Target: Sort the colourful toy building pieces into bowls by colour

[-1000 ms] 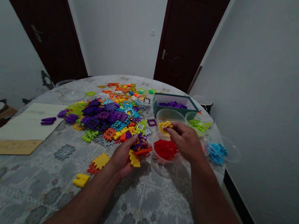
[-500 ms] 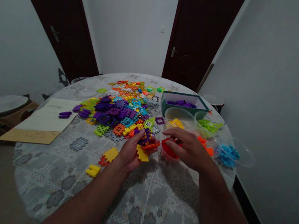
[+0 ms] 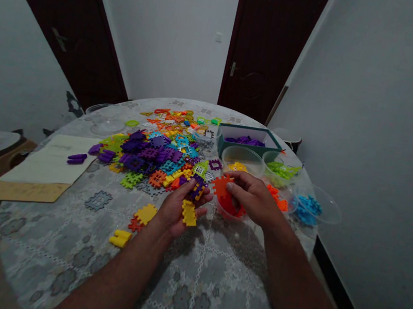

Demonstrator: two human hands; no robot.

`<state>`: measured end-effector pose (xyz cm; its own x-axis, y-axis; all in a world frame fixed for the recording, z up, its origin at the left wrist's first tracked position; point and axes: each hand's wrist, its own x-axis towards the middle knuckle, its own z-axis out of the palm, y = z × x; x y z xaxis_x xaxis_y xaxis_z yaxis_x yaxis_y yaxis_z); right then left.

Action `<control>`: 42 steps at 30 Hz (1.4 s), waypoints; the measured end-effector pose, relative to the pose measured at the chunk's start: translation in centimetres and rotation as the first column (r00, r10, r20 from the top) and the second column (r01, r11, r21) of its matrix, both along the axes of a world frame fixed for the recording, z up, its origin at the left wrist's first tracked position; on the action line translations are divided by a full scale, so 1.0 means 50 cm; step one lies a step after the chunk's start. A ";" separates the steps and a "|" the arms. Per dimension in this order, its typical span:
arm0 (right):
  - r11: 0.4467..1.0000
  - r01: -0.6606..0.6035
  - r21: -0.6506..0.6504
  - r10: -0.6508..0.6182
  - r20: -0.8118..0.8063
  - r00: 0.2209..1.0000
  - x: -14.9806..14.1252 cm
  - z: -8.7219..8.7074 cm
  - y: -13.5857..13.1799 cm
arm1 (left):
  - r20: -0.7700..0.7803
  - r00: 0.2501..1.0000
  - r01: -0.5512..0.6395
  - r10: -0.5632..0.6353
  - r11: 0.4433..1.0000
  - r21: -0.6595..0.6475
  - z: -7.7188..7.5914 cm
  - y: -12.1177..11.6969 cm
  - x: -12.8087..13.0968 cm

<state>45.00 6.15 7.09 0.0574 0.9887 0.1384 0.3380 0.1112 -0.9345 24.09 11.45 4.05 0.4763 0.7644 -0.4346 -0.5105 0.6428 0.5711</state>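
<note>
My left hand is turned palm up, its fingers curled round a few plastic building pieces, with a yellow piece and a purple piece showing. To the right, my right hand pinches a flat orange-red building piece with toothed edges. That piece is over a clear round tub of red pieces. Beyond my left hand spreads a large mixed heap of building pieces, mostly purple on the near left side.
Clear tubs hold yellow pieces, lime pieces, orange pieces and blue pieces. Behind them stands a green box with purple pieces. Loose yellow pieces and a paper sheet lie on the left.
The orange-red piece has passed from my left hand to my right, which now has it above the red tub. The whole view has shifted slightly.
</note>
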 end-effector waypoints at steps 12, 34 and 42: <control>0.940 0.331 0.081 -0.338 0.341 0.877 0.236 0.016 -0.043 | -0.001 0.997 0.071 -0.073 0.982 0.177 -0.006 -0.009 0.003; 0.968 -0.060 0.245 -0.051 0.425 0.904 0.011 0.043 -0.044 | -0.289 0.942 0.277 -0.169 0.878 0.390 -0.009 -0.022 0.004; 0.983 -0.155 0.096 0.116 0.329 0.937 -0.026 0.018 -0.030 | -0.328 0.922 0.331 -0.206 0.860 0.389 -0.004 -0.026 0.004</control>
